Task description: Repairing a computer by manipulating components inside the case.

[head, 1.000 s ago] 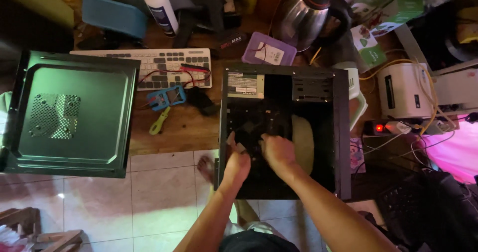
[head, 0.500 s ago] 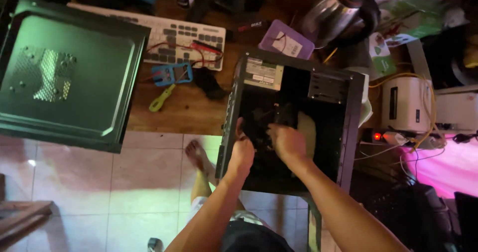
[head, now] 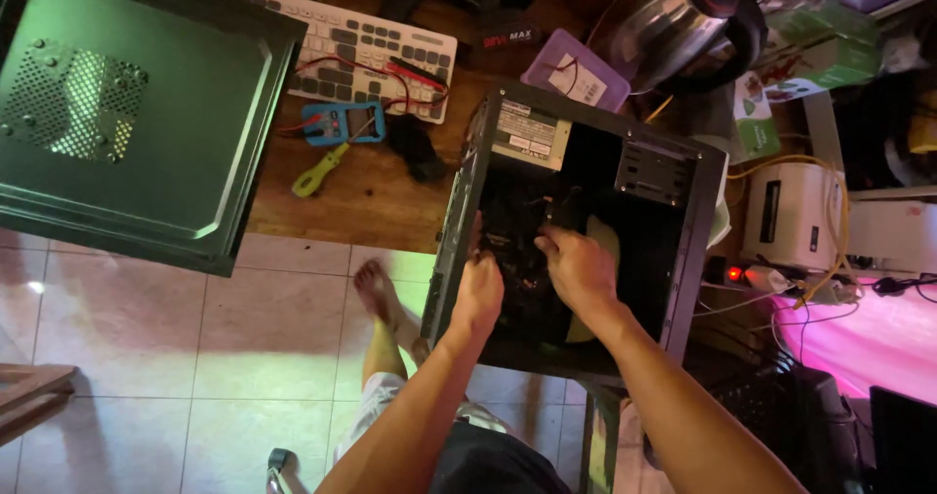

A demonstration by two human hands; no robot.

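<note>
inside the open black computer case (head: 683,250), right of the wooden desk (head: 371,196), both hands reach among dark parts. left hand (head: 478,294) curls at the near-left wall; right hand (head: 578,269) lies fingers together; grip cannot be told.

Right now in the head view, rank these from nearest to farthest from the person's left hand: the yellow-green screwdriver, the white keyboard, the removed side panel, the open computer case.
From the left hand:
1. Open computer case: the hand is inside it.
2. Yellow-green screwdriver: up and to the left, on the wooden desk.
3. White keyboard: farther up, at the desk's back.
4. Removed side panel: far left.
</note>
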